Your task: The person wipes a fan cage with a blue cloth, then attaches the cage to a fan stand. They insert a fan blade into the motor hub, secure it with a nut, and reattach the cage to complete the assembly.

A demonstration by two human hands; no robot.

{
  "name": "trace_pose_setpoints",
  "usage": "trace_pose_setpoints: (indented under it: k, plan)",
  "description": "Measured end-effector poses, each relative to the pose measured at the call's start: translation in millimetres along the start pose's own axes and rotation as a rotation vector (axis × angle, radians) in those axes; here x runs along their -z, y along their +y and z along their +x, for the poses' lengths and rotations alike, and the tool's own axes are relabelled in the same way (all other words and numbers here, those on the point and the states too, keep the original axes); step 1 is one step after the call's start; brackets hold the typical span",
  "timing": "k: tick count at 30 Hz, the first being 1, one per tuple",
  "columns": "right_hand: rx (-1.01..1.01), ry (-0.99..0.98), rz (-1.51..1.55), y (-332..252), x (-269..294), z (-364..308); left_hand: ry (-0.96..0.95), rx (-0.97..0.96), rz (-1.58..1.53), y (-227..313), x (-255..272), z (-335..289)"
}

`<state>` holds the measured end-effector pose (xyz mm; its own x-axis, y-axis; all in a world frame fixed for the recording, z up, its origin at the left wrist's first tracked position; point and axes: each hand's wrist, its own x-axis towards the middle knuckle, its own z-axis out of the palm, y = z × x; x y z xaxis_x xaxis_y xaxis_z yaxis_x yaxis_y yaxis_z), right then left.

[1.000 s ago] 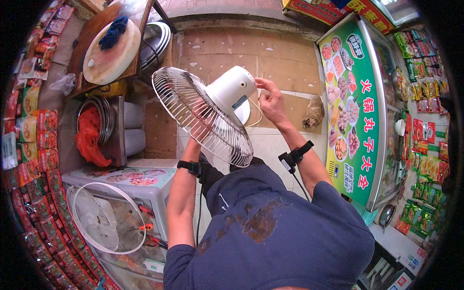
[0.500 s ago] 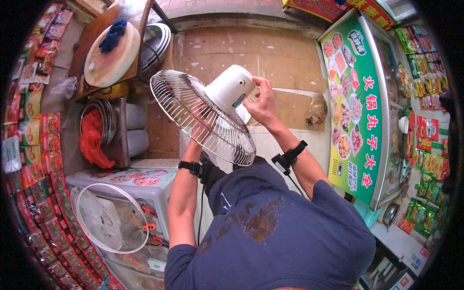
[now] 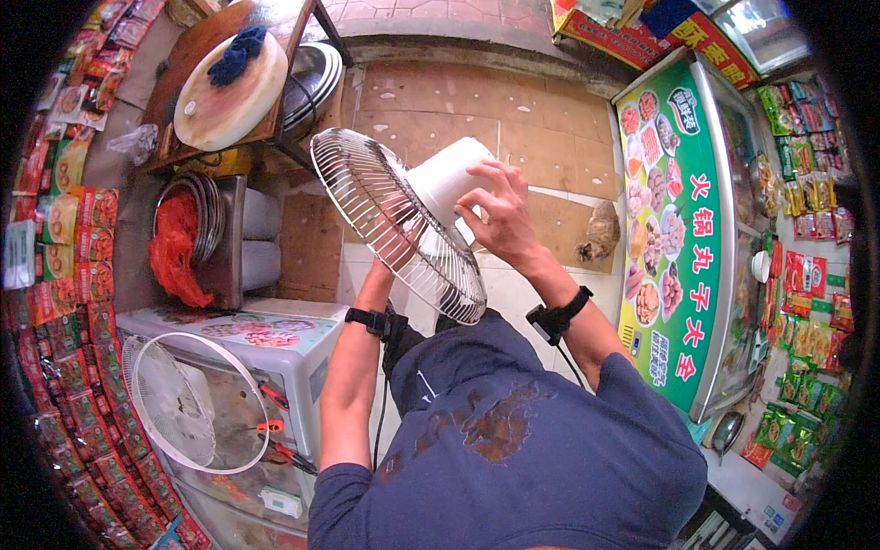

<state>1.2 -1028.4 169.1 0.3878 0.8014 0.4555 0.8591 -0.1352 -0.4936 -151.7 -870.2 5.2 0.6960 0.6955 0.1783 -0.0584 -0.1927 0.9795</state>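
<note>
In front of my body is an electric fan's head, tilted, with a white motor housing (image 3: 445, 179) and a wire rear guard (image 3: 371, 202) marked by dark grime. My left hand (image 3: 392, 229) is behind the guard, partly seen through the wires, and appears closed on the fan. At the housing's back end, my right hand (image 3: 500, 209) has its fingers curled against the white shell, thumb and fingertips close together; any small part between them is hidden. Black straps with small devices circle both wrists.
A white ring (image 3: 261, 431), a round wire guard (image 3: 174, 403) and hand tools (image 3: 275, 426) lie on a low cabinet (image 3: 302, 367) at left. Behind it stand pans with a red bag (image 3: 179, 238) and a cutting board (image 3: 229, 92). A furry animal (image 3: 600, 231) lies near the green display freezer (image 3: 669, 229).
The fan head has shifted slightly right and turned a little. My right hand has moved from the housing's edge to over its back, with the fingers more curled. My left hand stays behind the guard.
</note>
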Motion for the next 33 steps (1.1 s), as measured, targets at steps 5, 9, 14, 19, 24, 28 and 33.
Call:
trace_pose_setpoints:
  k: [5,9,14,19,24,28,33]
  plan:
    - [-0.103,-0.039,0.280,-21,9,-10,0.031,0.046,-0.066,19,14,-7]
    - [-0.096,-0.325,0.634,-43,22,-16,0.034,0.017,-0.150,71,59,-1]
    - [-0.027,-0.433,0.588,-69,28,-26,-0.038,0.343,-1.009,148,75,11]
    - [-0.098,-0.420,0.597,-76,26,-27,-0.112,0.349,-0.976,198,58,7]
    - [-0.098,-0.402,0.572,-77,26,-27,-0.047,0.336,-0.811,220,53,-4]
    - [-0.089,-0.404,0.576,-75,24,-31,-0.055,0.310,-0.781,229,68,-22]
    - [-0.043,-0.432,0.565,-57,29,-47,0.092,0.274,-0.963,209,87,-51]
